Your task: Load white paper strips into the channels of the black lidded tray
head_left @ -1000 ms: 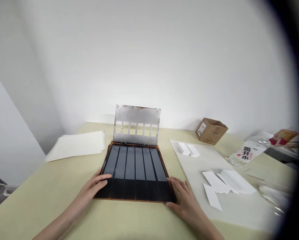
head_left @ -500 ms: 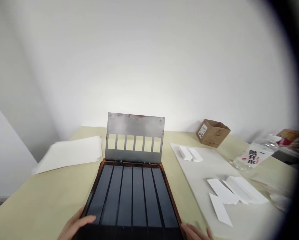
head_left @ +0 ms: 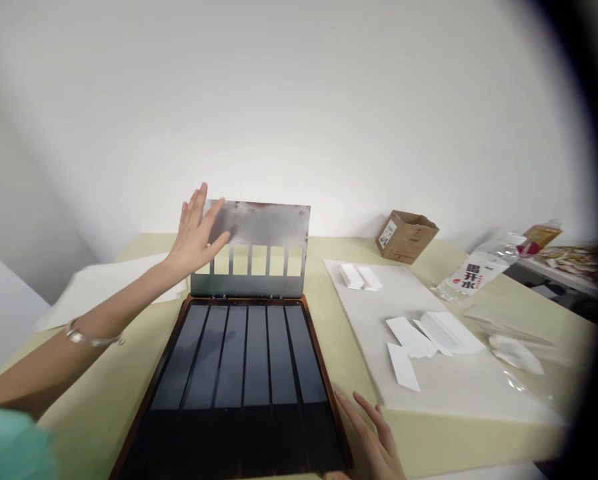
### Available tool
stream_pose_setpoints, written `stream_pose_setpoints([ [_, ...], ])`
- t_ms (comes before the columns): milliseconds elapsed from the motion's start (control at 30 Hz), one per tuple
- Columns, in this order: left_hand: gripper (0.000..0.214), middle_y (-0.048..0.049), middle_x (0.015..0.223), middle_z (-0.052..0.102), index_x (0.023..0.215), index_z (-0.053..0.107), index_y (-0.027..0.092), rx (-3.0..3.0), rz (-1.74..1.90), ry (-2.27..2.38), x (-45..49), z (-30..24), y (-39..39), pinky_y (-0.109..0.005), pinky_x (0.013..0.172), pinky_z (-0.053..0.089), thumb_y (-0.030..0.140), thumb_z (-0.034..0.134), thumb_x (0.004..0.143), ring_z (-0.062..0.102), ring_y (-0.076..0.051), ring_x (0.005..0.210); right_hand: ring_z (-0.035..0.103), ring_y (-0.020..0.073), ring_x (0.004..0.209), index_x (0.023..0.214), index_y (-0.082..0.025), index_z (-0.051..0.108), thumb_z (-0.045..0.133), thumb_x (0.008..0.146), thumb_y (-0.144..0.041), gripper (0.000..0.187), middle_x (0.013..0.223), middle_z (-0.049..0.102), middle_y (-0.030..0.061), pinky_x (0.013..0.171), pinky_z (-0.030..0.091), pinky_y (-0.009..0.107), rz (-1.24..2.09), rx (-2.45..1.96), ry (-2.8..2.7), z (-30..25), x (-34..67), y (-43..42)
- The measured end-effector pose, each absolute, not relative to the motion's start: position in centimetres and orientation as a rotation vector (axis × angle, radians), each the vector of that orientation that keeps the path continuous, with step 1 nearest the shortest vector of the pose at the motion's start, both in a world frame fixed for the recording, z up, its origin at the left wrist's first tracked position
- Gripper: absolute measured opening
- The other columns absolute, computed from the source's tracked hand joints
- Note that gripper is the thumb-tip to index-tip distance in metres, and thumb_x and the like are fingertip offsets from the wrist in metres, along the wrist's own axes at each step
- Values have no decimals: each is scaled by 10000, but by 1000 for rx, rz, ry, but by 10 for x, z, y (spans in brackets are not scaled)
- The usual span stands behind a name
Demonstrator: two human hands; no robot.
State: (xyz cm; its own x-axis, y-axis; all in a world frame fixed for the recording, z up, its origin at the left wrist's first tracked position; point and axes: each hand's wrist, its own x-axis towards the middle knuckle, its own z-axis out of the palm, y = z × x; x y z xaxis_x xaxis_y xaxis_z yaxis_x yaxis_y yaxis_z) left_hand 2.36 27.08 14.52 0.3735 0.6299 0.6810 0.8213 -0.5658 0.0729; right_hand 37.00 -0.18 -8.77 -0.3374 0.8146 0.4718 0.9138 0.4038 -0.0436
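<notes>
A dark, flat tray-like frame (head_left: 249, 360) with long strips divided by black lines lies on the table. Hinged to its far edge, a grey metal plate (head_left: 269, 227) with a row of rectangular cut-outs stands raised. My left hand (head_left: 199, 230), a bracelet on its wrist, is at the plate's upper left corner with fingers spread; whether it touches the metal I cannot tell. At the frame's near right side rests my right hand (head_left: 371, 437), its fingers stretched out and the fingertips against the edge.
White sheets (head_left: 103, 287) lie on the left. To the right, a pale board (head_left: 363, 327) carries small white card stacks (head_left: 361, 277) and loose white cards (head_left: 409, 337). Beyond stand a brown paper bag (head_left: 407, 237) and a lying clear plastic bottle (head_left: 471, 273).
My left hand has left the frame's near left edge and reached forward to the raised plate. My right hand stays at the right edge. The view has shifted slightly.
</notes>
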Motion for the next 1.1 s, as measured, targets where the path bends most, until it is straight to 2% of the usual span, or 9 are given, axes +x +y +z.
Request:
stream_pose_setpoints([
  [100,626,-110,1581,-51,1478,184,204,-2324,-974,-1308,42,160,319,-576,1143,-22,444,432,956,-81,-329,1444,435,378,1289,1503,-162,198,568,805,-646,926,1422,461,112,954,472,554,-320,-1468,-2256,-75,369,-1],
  [167,562,-134,1531,226,1432,308,161,-2319,-927,-1295,50,169,335,-573,1143,-37,455,412,965,-12,-325,1446,408,368,1311,1488,-167,244,576,808,-634,888,1456,415,119,973,454,527,-318,-1453,-2229,-69,366,0],
  [267,398,-99,1204,561,1200,552,154,-2345,-820,-1268,58,178,337,-559,1110,218,448,414,970,401,-280,1285,375,352,1334,1472,-171,273,572,834,-587,818,1479,376,121,982,446,507,-297,-1444,-2189,-62,361,1],
  [400,360,-91,1106,547,1154,548,144,-2309,-745,-1229,62,183,312,-438,886,460,429,484,942,521,-249,1073,340,337,1360,1460,-174,293,531,881,-528,719,1497,343,118,964,475,488,-234,-1453,-2200,-52,357,0],
  [600,286,-82,978,529,1060,570,124,-2237,-695,-1058,57,198,239,-382,776,458,310,372,972,517,-267,978,415,287,1325,1431,-204,369,497,926,-309,532,1464,408,87,1076,382,483,-272,-1354,-2107,-21,354,1],
  [733,169,-33,851,545,938,579,160,-2273,-634,-834,44,190,159,-309,651,423,226,424,944,498,-172,755,488,261,1260,1426,-218,394,574,840,-86,627,1436,448,45,1140,281,532,-515,-1239,-1911,15,340,-1],
  [900,314,-84,1018,599,1095,610,144,-2354,-468,-526,27,134,67,-447,882,391,83,416,855,535,-270,929,381,173,1357,1390,-227,447,537,867,-86,549,1391,480,-18,1205,191,430,-925,-1106,-1903,59,313,3],
  [1000,299,-52,1012,634,1070,655,170,-2443,-544,-560,23,101,42,-439,971,321,140,415,895,528,-254,957,340,196,1382,1320,-164,530,428,933,-156,400,1356,533,37,1210,126,418,-901,-1029,-2205,68,302,14],
  [1100,277,-41,961,652,1043,671,172,-2456,-533,-551,24,86,38,-425,914,376,161,438,895,544,-244,928,411,247,1336,1310,-78,532,324,945,-124,423,1380,508,103,1198,152,424,-822,-958,-2439,61,298,24],
])
